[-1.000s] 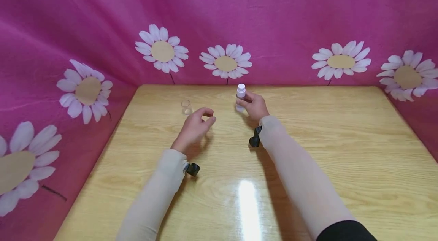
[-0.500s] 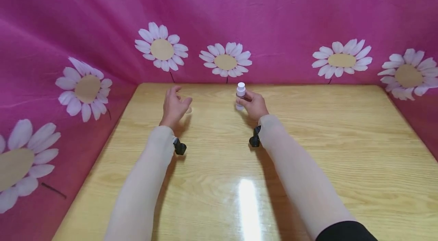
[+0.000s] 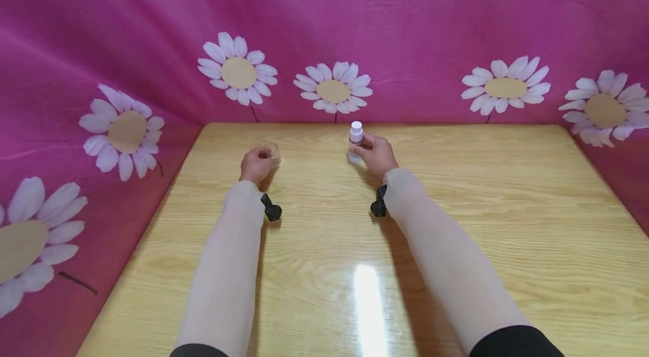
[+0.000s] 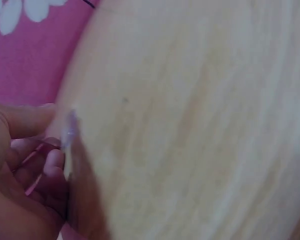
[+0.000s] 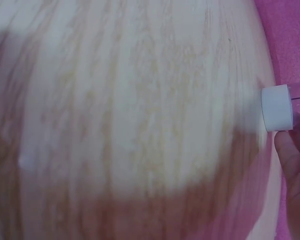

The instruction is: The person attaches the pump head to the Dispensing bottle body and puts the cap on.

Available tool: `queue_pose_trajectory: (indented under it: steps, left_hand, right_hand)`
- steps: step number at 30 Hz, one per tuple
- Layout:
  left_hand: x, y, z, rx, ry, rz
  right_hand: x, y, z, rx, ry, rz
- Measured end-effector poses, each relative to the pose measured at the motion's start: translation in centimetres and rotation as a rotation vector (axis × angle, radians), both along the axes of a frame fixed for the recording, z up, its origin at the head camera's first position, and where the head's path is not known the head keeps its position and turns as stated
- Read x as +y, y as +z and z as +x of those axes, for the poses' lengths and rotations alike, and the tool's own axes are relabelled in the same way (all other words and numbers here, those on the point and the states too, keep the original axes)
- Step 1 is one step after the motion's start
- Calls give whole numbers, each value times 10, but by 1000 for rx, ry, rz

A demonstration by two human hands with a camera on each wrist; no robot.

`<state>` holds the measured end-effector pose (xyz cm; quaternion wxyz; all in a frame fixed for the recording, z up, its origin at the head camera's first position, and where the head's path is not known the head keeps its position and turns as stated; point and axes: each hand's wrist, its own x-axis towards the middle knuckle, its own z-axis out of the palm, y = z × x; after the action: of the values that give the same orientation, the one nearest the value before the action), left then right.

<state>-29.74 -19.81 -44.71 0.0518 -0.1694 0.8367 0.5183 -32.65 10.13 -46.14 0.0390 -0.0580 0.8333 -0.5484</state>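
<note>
At the back left of the table, a small clear cup (image 3: pixel 274 150) stands with its rim showing past the left hand (image 3: pixel 257 164). The left thumb and fingers hold it from the left side. In the left wrist view a clear edge of the cup (image 4: pixel 69 131) shows at the fingertips, and the rest is hidden. To the right, the right hand (image 3: pixel 379 155) grips an upright small bottle (image 3: pixel 356 133) around its middle. The bottle has a white top and a pale lower end. In the right wrist view, a white end of the bottle (image 5: pixel 277 108) shows beside the curled fingers.
Both hands are over the back part of a wood-grain table (image 3: pixel 324 222). A magenta cloth (image 3: pixel 416 19) with printed daisies rises behind the table and along its sides. Black wrist cameras sit on both sleeves, and a bright light reflection lies on the front middle of the table.
The left hand has moved left and back from the middle of the table to the clear cup, and its fingers have closed on it. The right hand keeps holding the bottle in place.
</note>
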Motion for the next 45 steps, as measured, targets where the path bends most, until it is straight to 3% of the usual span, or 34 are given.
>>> queue_pose_trajectory:
  steps: [10, 18, 23, 27, 36, 39, 45]
  left_hand:
    - [-1, -3, 1, 31, -30, -25]
    - [-1, -5, 0, 10, -94, 61]
    - [3, -5, 6, 24, -69, 17]
    - [8, -2, 9, 44, -49, 8]
    - [26, 6, 2, 77, -95, 57]
    - [32, 10, 1, 94, -119, 33]
    - [42, 14, 2, 183, -119, 4]
  right_hand:
    - [-1, 3, 2, 12, 9, 2]
    - [3, 1, 3, 15, 10, -26]
    - [1, -2, 5, -5, 33, -52]
    - [0, -2, 6, 4, 46, -50]
    - [2, -1, 2, -2, 54, -23]
    - [3, -1, 2, -20, 54, -27]
    - [2, 1, 3, -27, 54, -31]
